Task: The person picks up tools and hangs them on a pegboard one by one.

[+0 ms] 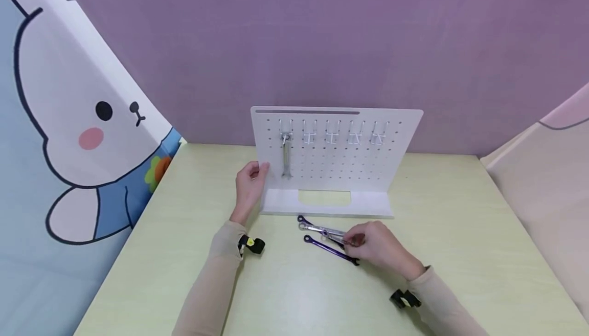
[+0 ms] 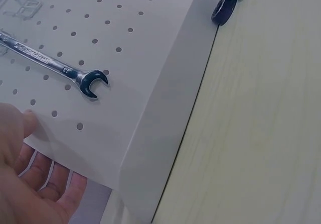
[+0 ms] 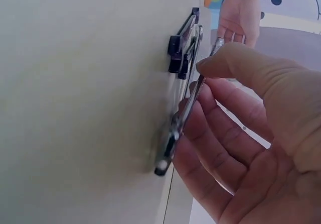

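Observation:
A white pegboard stand (image 1: pixel 340 164) stands upright on the table. My left hand (image 1: pixel 250 185) holds its left edge, thumb on the front face and fingers behind. A silver combination wrench (image 1: pixel 286 159) hangs from the leftmost hook, its open end downward. In front of the base, my right hand (image 1: pixel 377 244) pinches another silver wrench (image 3: pixel 188 108) between thumb and fingers, close over the table. Beside it lie several more wrenches, among them a dark purple one (image 1: pixel 329 250) nearest me. In the right wrist view, dark wrench ends (image 3: pixel 175 48) show beyond my thumb.
Several white wire hooks (image 1: pixel 332 136) sit in a row along the board's upper part, to the right of the hanging wrench. The base has a rectangular cut-out (image 1: pixel 324 198). Behind the pale table (image 1: pixel 285 295) rises a purple backdrop (image 1: pixel 322 34); a cartoon-print cloth (image 1: pixel 92 172) hangs at left.

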The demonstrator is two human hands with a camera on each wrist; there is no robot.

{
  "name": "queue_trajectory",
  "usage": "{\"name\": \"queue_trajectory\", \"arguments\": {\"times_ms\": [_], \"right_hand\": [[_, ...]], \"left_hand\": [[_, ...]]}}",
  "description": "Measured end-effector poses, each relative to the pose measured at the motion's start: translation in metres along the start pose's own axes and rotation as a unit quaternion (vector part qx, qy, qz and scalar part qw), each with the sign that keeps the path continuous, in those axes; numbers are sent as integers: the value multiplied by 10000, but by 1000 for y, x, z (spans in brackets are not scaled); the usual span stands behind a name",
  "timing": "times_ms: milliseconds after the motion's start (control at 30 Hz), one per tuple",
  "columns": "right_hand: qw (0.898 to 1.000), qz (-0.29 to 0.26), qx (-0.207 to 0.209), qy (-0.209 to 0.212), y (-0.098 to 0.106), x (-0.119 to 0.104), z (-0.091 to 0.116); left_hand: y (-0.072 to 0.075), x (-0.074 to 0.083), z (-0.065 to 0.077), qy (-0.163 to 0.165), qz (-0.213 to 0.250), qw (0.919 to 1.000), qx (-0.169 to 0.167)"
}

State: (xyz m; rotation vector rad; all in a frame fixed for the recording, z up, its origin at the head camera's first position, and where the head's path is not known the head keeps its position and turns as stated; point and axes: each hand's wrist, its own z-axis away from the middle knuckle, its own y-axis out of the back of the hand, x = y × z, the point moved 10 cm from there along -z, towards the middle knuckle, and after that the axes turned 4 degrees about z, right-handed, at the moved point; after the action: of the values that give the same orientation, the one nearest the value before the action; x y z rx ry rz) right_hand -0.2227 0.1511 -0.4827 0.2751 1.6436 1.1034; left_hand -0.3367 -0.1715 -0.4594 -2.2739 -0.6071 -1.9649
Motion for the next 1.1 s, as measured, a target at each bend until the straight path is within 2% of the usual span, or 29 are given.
{"name": "queue_trajectory", "arguments": {"times_ms": [333,567,1100], "right_hand": [[9962,-814,-17,-316,5,-1,-6],[9948,-931,63,-415,10,-2,-8],[9888,-1289,652,-389,25,-18,-22]], "left_hand": [[1,1,2,65,-57,10000,36],[2,0,0,67,-32,10000,59],[3,3,0,5,-69,10000,63]]}}
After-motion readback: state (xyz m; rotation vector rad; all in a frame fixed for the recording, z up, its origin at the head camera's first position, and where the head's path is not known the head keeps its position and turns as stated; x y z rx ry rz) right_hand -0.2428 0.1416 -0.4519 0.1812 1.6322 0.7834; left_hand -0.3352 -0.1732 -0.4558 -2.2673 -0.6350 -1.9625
